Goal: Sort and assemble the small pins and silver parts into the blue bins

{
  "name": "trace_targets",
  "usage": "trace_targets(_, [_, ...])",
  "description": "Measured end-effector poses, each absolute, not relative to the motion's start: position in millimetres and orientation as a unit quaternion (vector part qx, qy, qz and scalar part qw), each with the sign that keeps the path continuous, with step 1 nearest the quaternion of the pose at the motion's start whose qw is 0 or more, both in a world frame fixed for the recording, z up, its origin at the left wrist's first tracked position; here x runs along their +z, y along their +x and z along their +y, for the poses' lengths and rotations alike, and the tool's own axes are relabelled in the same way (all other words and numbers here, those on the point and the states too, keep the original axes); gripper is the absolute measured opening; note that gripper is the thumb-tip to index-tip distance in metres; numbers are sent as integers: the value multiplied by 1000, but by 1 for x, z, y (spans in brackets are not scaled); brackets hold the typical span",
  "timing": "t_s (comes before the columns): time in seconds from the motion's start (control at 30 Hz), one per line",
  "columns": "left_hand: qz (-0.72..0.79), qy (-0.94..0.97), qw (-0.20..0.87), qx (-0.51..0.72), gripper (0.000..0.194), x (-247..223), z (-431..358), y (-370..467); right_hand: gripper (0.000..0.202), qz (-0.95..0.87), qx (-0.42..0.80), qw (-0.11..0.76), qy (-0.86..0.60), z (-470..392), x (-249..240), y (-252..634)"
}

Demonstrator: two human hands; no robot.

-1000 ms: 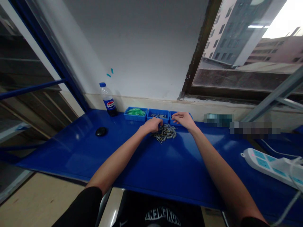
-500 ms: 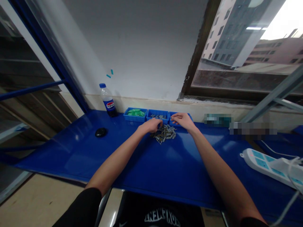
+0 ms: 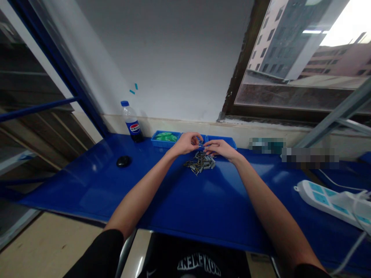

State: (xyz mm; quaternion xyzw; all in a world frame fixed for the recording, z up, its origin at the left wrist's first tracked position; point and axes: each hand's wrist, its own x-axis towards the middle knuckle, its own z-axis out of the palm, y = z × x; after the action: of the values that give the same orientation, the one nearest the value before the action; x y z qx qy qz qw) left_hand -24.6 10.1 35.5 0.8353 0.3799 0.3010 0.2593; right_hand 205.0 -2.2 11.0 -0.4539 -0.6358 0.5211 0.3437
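Observation:
My left hand [image 3: 188, 143] is closed in a pinch above the front of the middle blue bin [image 3: 204, 137]. Facing it from the right, my right hand [image 3: 220, 149] also pinches, in front of the right blue bin [image 3: 224, 141]. Between the two sets of fingertips is a small, thin thing, too small to make out. Just below the hands, a pile of grey cylindrical parts with metal pins [image 3: 199, 164] lies on the blue table [image 3: 185, 208]. Green packets [image 3: 166, 136] fill the left blue bin [image 3: 162, 144].
A cola bottle [image 3: 134, 127] stands at the back left, with a black mouse-like object [image 3: 123, 161] in front of it. On the right lies a white power strip [image 3: 324, 200] with cables. The wall and window rise behind the bins.
My left hand has risen from the pile toward the middle bin. My right hand has moved left from the right bin, and the fingertips now nearly meet.

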Motion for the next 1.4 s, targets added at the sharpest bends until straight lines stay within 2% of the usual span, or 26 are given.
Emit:
trace_targets(0.2, [362,817,303,330,33,35,9,-20,19,-590,572,385,-420,-5,13,201])
trace_targets(0.37, [395,831,255,298,34,29,11,-20,15,-562,564,423,-433,-2,10,200])
trace_targets(0.47, [440,844,193,238,32,21,12,-19,14,-558,517,453,-466,3,10,203])
trace_targets(0.6, [451,870,142,141,34,8,12,-15,11,-557,395,495,-537,12,9,213])
trace_targets(0.8, [453,880,108,92,39,-6,10,-10,22,-590,299,476,-580,18,1,222])
trace_targets(1.4, [457,868,157,116,36,-7,13,-13,10,-601,356,480,-531,18,-1,216])
